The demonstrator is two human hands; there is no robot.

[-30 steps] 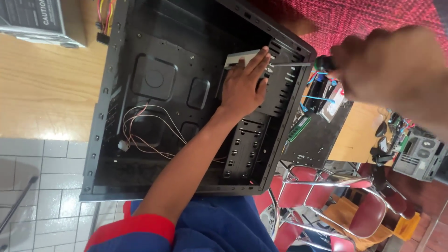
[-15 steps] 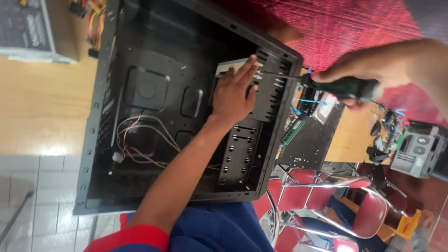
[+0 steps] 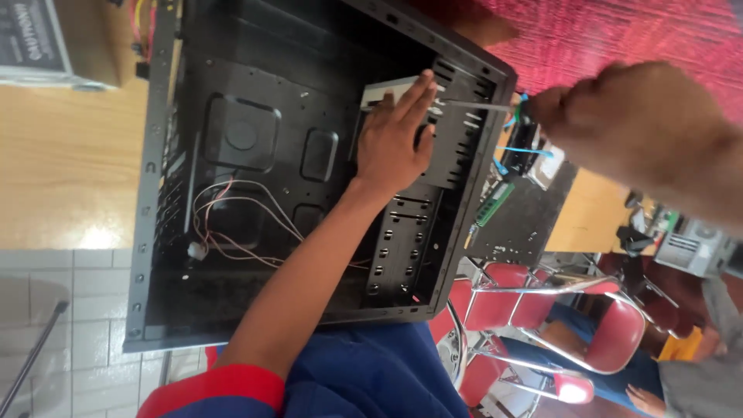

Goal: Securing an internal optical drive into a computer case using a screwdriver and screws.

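Note:
An open black computer case [image 3: 255, 93] lies on its side on a wooden table [image 3: 70, 162]. My left hand [image 3: 393, 143] reaches inside and presses flat on a pale grey drive [image 3: 381, 94] seated in the drive bay [image 3: 457, 147]. My right hand [image 3: 627, 116], large and blurred at the right, grips a screwdriver with a green handle [image 3: 526, 112]. Its thin metal shaft [image 3: 472, 104] passes through the bay's side wall toward the drive. My left arm wears a blue sleeve with a red cuff [image 3: 213, 391].
Loose red and white wires [image 3: 232, 224] lie on the case floor. A grey box [image 3: 35, 39] sits at the table's top left. A circuit board with a green memory stick [image 3: 495, 203] lies beyond the case. Red chairs [image 3: 573, 325] stand at the lower right, over white floor tiles [image 3: 70, 340].
My right hand has shifted with the screwdriver and now looms closer and more blurred. My left hand stays on the drive. The view has drifted slightly.

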